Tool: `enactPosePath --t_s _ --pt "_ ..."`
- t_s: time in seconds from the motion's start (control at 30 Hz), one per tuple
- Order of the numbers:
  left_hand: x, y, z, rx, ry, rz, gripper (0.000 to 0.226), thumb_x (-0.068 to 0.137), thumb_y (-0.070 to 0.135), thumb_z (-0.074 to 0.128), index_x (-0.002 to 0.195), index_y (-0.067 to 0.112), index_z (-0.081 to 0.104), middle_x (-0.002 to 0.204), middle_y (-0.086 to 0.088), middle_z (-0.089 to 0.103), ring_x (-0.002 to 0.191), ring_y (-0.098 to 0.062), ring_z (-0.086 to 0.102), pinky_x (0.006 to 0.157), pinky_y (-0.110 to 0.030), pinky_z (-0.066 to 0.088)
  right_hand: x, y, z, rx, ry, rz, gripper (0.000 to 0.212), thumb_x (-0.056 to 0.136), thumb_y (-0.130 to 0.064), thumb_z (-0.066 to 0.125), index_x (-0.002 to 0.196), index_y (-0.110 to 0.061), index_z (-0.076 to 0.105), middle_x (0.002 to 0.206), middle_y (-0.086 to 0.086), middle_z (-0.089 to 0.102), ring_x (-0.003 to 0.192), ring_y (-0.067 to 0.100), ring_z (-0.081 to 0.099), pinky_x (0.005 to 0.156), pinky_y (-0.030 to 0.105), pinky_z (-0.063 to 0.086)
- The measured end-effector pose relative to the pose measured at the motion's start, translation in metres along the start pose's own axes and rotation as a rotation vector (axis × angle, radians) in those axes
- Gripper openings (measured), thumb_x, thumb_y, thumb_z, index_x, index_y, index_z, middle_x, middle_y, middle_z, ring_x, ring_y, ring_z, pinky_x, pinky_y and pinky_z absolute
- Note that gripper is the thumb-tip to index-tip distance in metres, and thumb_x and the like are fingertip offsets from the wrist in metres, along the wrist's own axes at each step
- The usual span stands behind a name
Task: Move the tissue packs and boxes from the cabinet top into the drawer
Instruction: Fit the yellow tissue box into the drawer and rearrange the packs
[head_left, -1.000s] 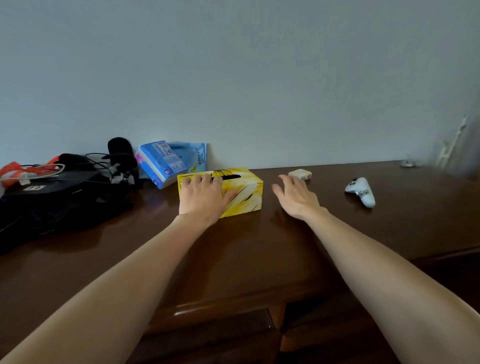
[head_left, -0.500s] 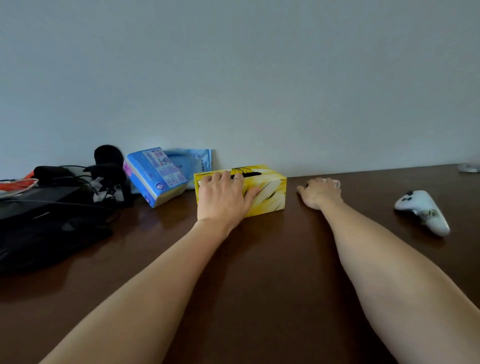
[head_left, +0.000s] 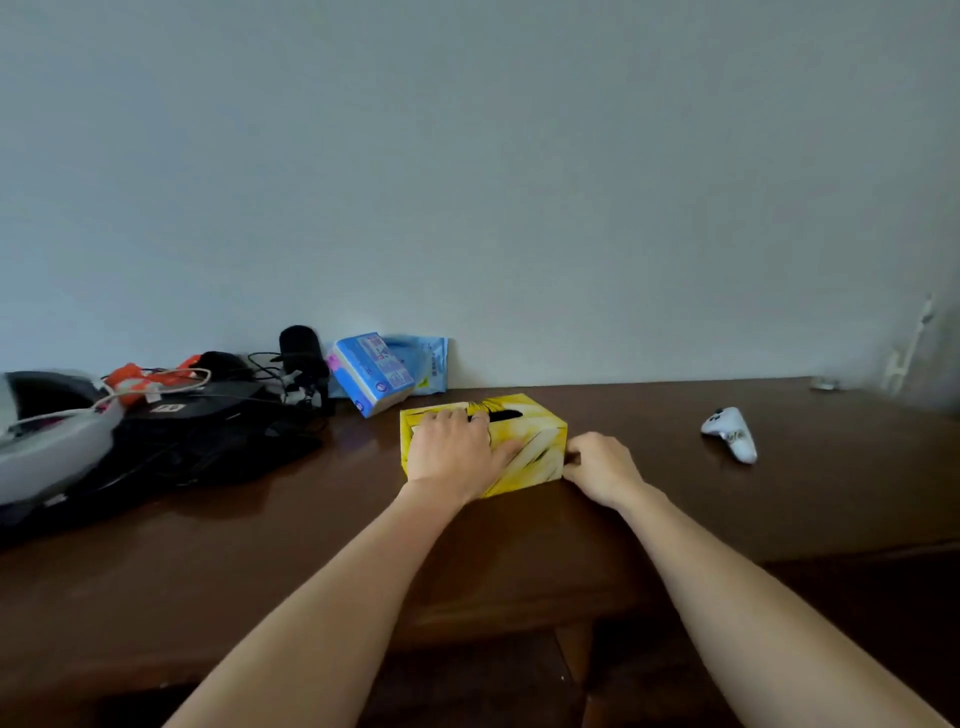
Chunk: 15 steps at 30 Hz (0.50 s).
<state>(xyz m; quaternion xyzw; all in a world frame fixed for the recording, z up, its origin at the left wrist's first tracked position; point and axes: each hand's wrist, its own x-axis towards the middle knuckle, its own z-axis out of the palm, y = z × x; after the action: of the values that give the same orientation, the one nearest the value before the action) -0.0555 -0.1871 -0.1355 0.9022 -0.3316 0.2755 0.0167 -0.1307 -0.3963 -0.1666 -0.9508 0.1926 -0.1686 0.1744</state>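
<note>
Yellow cardboard tissue box (head_left: 524, 441) with a black slot on top, resting on the dark brown wooden cabinet top (head_left: 519, 545). Left hand (head_left: 454, 452) draped over the box's near left part, fingers curled on its top, thumb against the front face. Right hand (head_left: 602, 467) pressed to the box's right end, fingers curled and partly hidden. Behind and left of the box: blue plastic tissue pack (head_left: 371, 374), tilted, with a flat light-blue wipes packet (head_left: 428, 361) against the wall. Far right of the box: white game controller (head_left: 731, 432). Left of the box: black bag with cables (head_left: 197, 431).

Left grip (head_left: 453, 451) splayed flat, right grip (head_left: 602, 467) curled; both forearms outstretched.
</note>
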Motion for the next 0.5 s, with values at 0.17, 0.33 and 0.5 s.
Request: enactPosePath --t_s 0.17,0.33,0.5 --pt "-0.124 -0.004 -0.075 0.068 0.041 -0.011 0.075 0.094 0.075 0.021 0.117 0.017 0.062 0.102 -0.007 0.068 0.098 -0.027 0.065 0.079 -0.039 0.046 -0.125 -0.033 -0.009 0.316 0.072 -0.137 0.009 0.081 -0.029 0.071 0.09 -0.028 0.072 0.074 -0.015 0.071 0.072 0.001 0.066 0.066 0.025 0.054" --pt "-0.253 -0.012 -0.12 0.066 0.17 -0.001 0.071 0.095 0.075 0.026 0.102 0.014 0.063 0.08 -0.004 0.065 0.08 -0.027 0.064 0.074 -0.039 0.045 -0.247 -0.076 0.009 0.494 0.275 -0.228 0.067 0.078 -0.023 0.068 0.138 -0.043 0.05 0.116 -0.025 0.065 0.097 -0.007 0.063 0.08 0.001 0.042" --pt "-0.369 -0.023 -0.092 -0.013 0.199 0.012 0.065 0.094 0.076 0.032 0.097 0.017 0.059 0.072 0.003 0.062 0.07 -0.022 0.063 0.081 -0.039 0.042 -0.346 -0.085 0.066 0.659 0.33 -0.245 0.078 0.083 -0.013 0.074 0.149 -0.04 0.042 0.146 -0.02 0.049 0.126 -0.003 0.054 0.094 0.005 0.042"
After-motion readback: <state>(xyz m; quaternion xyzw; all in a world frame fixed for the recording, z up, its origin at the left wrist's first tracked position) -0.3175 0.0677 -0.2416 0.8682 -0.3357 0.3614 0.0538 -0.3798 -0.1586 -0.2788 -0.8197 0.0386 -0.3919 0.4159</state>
